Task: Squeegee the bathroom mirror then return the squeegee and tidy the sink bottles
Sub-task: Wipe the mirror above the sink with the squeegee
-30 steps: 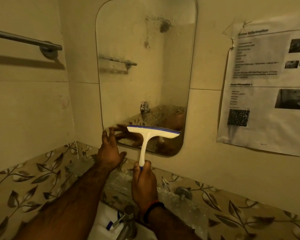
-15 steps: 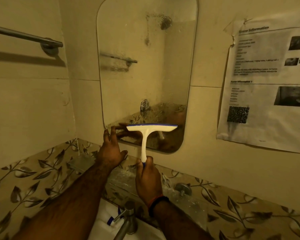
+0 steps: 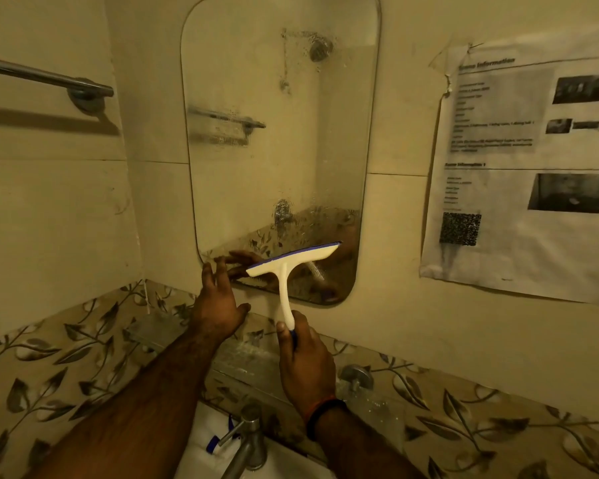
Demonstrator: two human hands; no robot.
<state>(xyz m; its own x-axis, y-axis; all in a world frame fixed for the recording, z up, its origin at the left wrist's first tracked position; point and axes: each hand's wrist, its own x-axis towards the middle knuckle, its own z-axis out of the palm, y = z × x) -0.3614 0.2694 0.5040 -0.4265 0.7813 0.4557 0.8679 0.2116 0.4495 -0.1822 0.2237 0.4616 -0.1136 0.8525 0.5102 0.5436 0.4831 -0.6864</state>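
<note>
A tall mirror [image 3: 277, 140] with rounded corners hangs on the tiled wall, spotted with droplets. My right hand [image 3: 305, 361] grips the handle of a white squeegee [image 3: 286, 271] with a blue blade edge. Its blade lies across the mirror's lower part, tilted up to the right. My left hand [image 3: 218, 302] is flat with fingers spread, its fingertips at the mirror's lower left corner. A white bottle with blue print [image 3: 208, 437] shows partly at the sink below, behind the tap.
A metal tap [image 3: 246, 444] stands over the white sink at the bottom. A glass shelf [image 3: 242, 361] runs along the leaf-patterned tiles under the mirror. A towel bar [image 3: 49, 79] is on the left wall and a printed sheet [image 3: 526, 174] on the right.
The squeegee's blade has tilted, its right end rising and left end dropping. My left hand stays at the mirror's lower left corner.
</note>
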